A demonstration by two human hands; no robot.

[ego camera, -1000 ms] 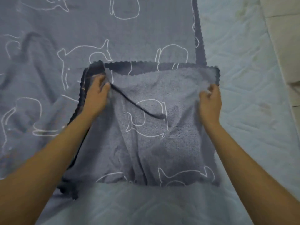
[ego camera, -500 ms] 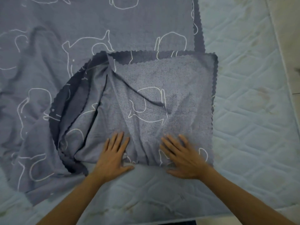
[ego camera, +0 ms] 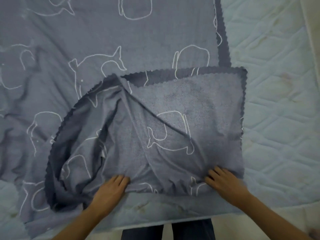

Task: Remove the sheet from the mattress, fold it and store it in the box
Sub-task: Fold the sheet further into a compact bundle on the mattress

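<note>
A grey-blue sheet [ego camera: 107, 40] with white animal outlines lies spread over the pale quilted mattress [ego camera: 277, 101]. Its near right part is folded back on itself into a rumpled flap [ego camera: 199, 104], with the paler underside facing up and a scalloped dark border along its top and right edges. My left hand [ego camera: 110, 191] and my right hand [ego camera: 225, 184] rest on the flap's near fold edge, fingers curled into the bunched cloth. The box is not in view.
Bare mattress shows to the right of the sheet and along the near edge [ego camera: 155, 213]. My dark trouser legs [ego camera: 168, 231] stand against that edge. A strip of light floor [ego camera: 313, 32] runs along the far right.
The hands let go of the flap's far corners and came down flat at its near edge. Since then they have spread apart and curled their fingers into the cloth.
</note>
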